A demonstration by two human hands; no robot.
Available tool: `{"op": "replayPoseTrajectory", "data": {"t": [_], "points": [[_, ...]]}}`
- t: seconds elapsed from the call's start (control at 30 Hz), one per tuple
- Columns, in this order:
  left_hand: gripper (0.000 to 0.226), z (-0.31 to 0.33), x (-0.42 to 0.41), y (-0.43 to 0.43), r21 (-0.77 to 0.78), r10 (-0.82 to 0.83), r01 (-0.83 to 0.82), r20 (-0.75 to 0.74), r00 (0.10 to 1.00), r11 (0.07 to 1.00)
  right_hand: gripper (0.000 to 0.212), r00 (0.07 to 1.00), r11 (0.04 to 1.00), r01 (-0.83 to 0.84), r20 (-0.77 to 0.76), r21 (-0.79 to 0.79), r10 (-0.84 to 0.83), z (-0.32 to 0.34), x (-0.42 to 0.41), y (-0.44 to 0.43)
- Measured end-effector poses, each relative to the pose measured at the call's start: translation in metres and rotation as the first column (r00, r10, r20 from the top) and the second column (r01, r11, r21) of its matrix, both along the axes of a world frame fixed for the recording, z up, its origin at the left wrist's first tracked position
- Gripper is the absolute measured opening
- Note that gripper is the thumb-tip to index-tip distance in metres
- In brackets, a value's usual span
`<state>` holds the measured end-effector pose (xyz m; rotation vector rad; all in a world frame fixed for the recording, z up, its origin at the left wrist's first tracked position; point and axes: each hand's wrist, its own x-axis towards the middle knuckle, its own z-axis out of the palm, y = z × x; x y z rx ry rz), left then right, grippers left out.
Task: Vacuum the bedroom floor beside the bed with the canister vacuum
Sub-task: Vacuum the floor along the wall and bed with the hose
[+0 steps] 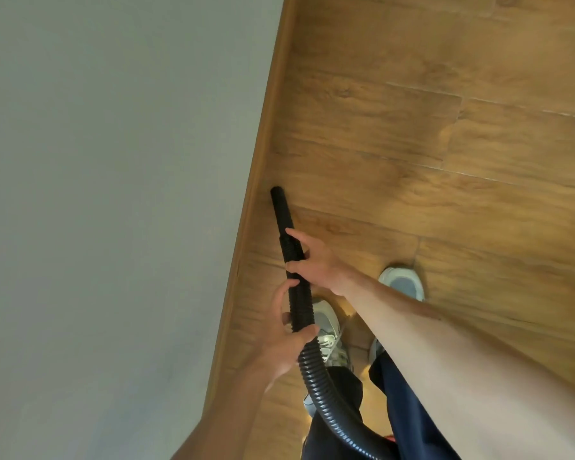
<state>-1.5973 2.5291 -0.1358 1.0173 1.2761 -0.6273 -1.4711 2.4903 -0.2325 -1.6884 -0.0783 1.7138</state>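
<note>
Hose [298, 308] beside baseboard [262, 147], wall [113, 161] left, floor [429, 134] right.

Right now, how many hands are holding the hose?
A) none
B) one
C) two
C: the left hand and the right hand both grip the hose, with the right one nearer the tip.

The left hand [289, 340] and right hand [316, 260] are bare, as are the left forearm [233, 403] and right forearm [445, 343]. Dark navy trousers [405, 410] fall loose over the left trainer [329, 330], nearer the wooden skirting board [256, 194], and the right trainer [402, 283], farther from it. Both trainers are pale grey and white, and the left shows laces.
</note>
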Motion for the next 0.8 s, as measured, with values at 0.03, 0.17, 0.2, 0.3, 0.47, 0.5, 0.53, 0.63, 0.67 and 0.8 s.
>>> {"op": "replayPoseTrajectory", "data": {"t": [0.03,0.17,0.2,0.3,0.47,0.5,0.53,0.63,0.67,0.8], "points": [[0.076,0.000,0.004,-0.002,-0.001,-0.024,0.024,0.015,1.000,1.000,0.074,1.000,1.000,0.026,0.017,-0.012,-0.026,0.000,0.003,-0.006],[0.078,-0.003,0.025,-0.012,0.025,-0.153,0.151,0.070,0.986,0.988,0.072,0.987,0.983,0.157,0.057,-0.090,-0.153,0.000,0.026,-0.033],[0.078,-0.003,0.031,-0.015,0.035,-0.188,0.186,0.084,0.978,0.982,0.072,0.981,0.975,0.192,0.057,-0.110,-0.187,0.000,0.032,-0.040],[0.077,-0.004,0.041,-0.020,0.041,-0.262,0.259,0.126,0.957,0.965,0.073,0.963,0.953,0.267,0.059,-0.141,-0.261,0.001,0.040,-0.054],[0.077,-0.003,0.032,-0.015,0.035,-0.227,0.224,0.102,0.969,0.974,0.074,0.959,0.949,0.283,0.043,-0.138,-0.279,0.008,0.034,-0.044],[0.077,-0.003,0.026,-0.012,0.019,-0.195,0.194,0.090,0.977,0.981,0.075,0.964,0.955,0.266,0.038,-0.130,-0.263,0.008,0.029,-0.037],[0.077,-0.003,0.020,-0.008,0.004,-0.166,0.166,0.077,0.983,0.986,0.075,0.972,0.965,0.235,0.031,-0.120,-0.233,0.009,0.024,-0.030],[0.075,0.000,-0.003,0.002,-0.009,-0.056,0.056,0.031,0.998,0.998,0.076,0.993,0.991,0.120,-0.001,-0.059,-0.120,0.010,0.001,-0.006],[0.075,0.001,-0.011,0.004,-0.010,-0.009,0.009,0.014,1.000,1.000,0.077,0.997,0.996,0.080,-0.008,-0.038,-0.080,0.010,-0.008,0.003],[0.079,0.002,-0.037,0.008,0.025,0.104,-0.103,-0.039,0.994,0.994,0.081,0.999,0.999,-0.033,0.037,0.004,0.033,0.005,-0.040,0.024]]}}
